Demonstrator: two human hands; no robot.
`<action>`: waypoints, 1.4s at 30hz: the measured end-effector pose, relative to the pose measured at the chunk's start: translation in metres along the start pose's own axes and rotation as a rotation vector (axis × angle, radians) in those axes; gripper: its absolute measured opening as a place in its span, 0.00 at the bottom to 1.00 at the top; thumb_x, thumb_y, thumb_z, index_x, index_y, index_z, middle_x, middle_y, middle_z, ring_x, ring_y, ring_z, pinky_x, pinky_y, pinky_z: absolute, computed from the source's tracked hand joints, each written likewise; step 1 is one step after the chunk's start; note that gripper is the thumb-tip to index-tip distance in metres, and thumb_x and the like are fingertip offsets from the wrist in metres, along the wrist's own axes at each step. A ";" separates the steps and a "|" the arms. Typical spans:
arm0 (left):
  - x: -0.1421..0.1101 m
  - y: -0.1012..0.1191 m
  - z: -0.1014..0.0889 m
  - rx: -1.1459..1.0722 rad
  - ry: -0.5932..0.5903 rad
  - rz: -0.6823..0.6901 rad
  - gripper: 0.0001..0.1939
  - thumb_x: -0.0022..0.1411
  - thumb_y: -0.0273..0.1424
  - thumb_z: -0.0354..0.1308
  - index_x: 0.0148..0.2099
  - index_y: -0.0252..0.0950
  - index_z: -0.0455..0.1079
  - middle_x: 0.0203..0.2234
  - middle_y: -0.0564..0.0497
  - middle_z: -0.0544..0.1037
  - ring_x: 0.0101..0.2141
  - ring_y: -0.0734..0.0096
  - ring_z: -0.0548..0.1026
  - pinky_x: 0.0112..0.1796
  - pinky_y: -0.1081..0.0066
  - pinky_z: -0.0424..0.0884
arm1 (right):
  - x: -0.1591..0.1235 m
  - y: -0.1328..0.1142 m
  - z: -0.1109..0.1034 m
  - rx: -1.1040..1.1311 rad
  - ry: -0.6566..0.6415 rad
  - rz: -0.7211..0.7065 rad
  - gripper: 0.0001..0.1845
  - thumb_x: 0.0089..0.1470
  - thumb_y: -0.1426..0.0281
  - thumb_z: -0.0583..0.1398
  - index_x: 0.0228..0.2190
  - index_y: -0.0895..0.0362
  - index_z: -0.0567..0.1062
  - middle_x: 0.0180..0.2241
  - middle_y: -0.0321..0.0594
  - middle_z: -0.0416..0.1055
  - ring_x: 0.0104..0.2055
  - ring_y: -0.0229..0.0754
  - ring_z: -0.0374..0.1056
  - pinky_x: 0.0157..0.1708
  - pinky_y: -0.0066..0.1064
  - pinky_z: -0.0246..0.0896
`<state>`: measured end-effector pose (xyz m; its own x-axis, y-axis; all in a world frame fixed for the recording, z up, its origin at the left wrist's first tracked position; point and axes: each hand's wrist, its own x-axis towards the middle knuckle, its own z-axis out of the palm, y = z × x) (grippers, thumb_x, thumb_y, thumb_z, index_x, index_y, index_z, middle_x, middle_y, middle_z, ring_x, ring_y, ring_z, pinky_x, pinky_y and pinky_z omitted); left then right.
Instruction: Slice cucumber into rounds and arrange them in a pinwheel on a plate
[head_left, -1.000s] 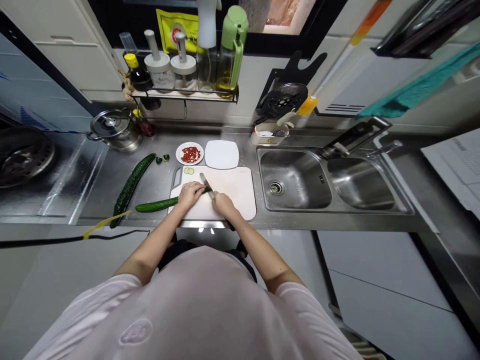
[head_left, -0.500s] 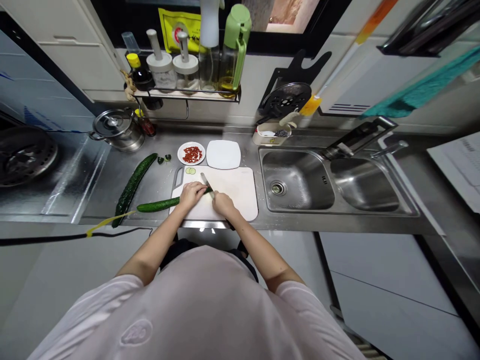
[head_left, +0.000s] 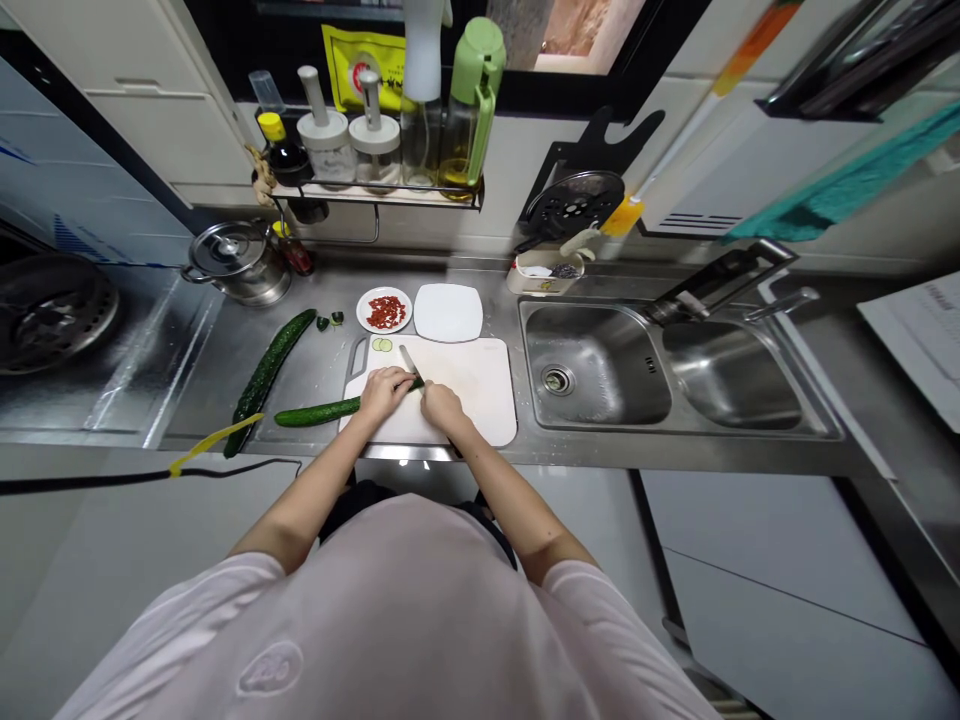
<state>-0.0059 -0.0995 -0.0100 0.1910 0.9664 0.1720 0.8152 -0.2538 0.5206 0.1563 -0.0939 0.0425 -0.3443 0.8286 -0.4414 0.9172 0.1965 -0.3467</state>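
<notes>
My left hand (head_left: 383,393) presses a long green cucumber (head_left: 319,412), whose left part sticks out past the board while its right end shows beyond my fingers. In my right hand (head_left: 442,408) is a kitchen knife (head_left: 410,362), its blade slanting up and left against that right end. Both hands are over a white cutting board (head_left: 480,390). Thin cucumber slices (head_left: 382,345) lie at the board's upper left corner. A second, whole cucumber (head_left: 271,375) rests on the counter to the left, with small dark green cut ends (head_left: 330,320) beside it.
Behind the board stand a plate of chopped red pieces (head_left: 386,311) and a white square plate (head_left: 448,312). A lidded pot (head_left: 236,265) is at the back left. To the right is a double sink (head_left: 596,365). A rack (head_left: 375,190) holds bottles and jars above.
The knife and my right hand have shifted very slightly left against the cucumber's end. My left hand keeps its hold; the whole view has drifted a little.
</notes>
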 end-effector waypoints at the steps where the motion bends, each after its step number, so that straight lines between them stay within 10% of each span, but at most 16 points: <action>1: 0.000 0.000 0.000 -0.001 0.000 0.001 0.13 0.66 0.37 0.52 0.45 0.42 0.76 0.40 0.49 0.78 0.43 0.65 0.73 0.46 0.64 0.65 | 0.002 -0.001 0.000 0.001 0.006 -0.001 0.18 0.60 0.76 0.47 0.49 0.63 0.66 0.44 0.52 0.73 0.47 0.48 0.70 0.44 0.34 0.61; 42: -0.001 0.000 -0.001 -0.001 0.007 -0.013 0.12 0.65 0.36 0.52 0.44 0.43 0.76 0.40 0.49 0.78 0.43 0.65 0.73 0.46 0.63 0.63 | 0.000 0.002 0.011 0.014 -0.010 0.033 0.18 0.59 0.77 0.48 0.49 0.62 0.66 0.44 0.52 0.73 0.48 0.48 0.70 0.43 0.34 0.62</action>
<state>-0.0064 -0.1003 -0.0087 0.1770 0.9693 0.1708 0.8170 -0.2415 0.5236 0.1559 -0.0995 0.0334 -0.3159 0.8295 -0.4606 0.9252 0.1617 -0.3434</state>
